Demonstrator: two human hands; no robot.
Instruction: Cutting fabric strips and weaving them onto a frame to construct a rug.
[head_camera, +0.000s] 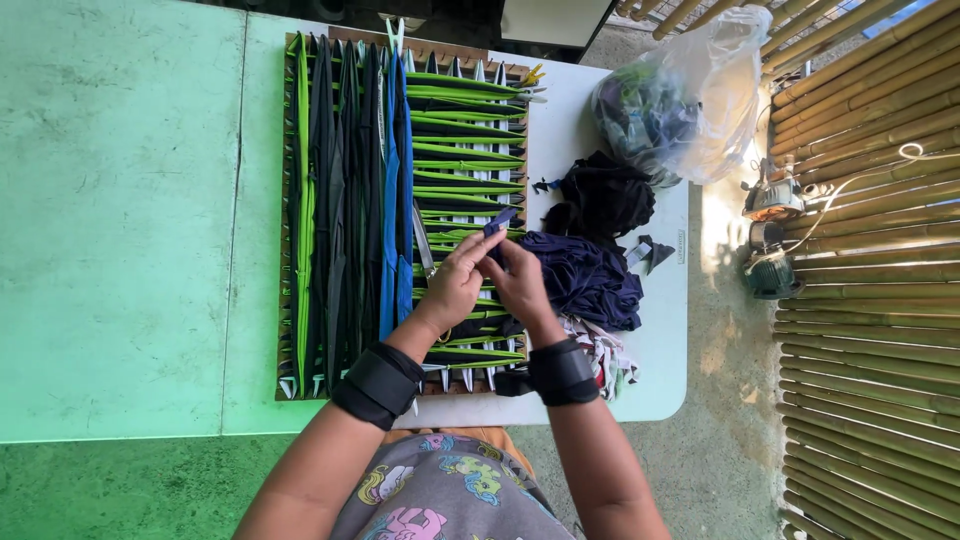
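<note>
Hands over wooden loom (300, 40), left hand (452, 288) and right hand (520, 283) fingers pinched (both together) on blue fabric strip (499, 221)

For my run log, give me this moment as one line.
left hand: holds blue fabric strip | right hand: same strip | under hands: weaving frame | beside: fabric pile

Loom (300, 385) strips green, black, blue (table (120, 200) pale green).

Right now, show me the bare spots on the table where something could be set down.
Widest free patch: the green-tinted tabletop left of the wooden weaving frame. A smaller white strip lies along the right edge, below the dark blue cloth pile. Crowded: the frame under both hands, left and right, the black cloth heap and the clear plastic bag.
</note>
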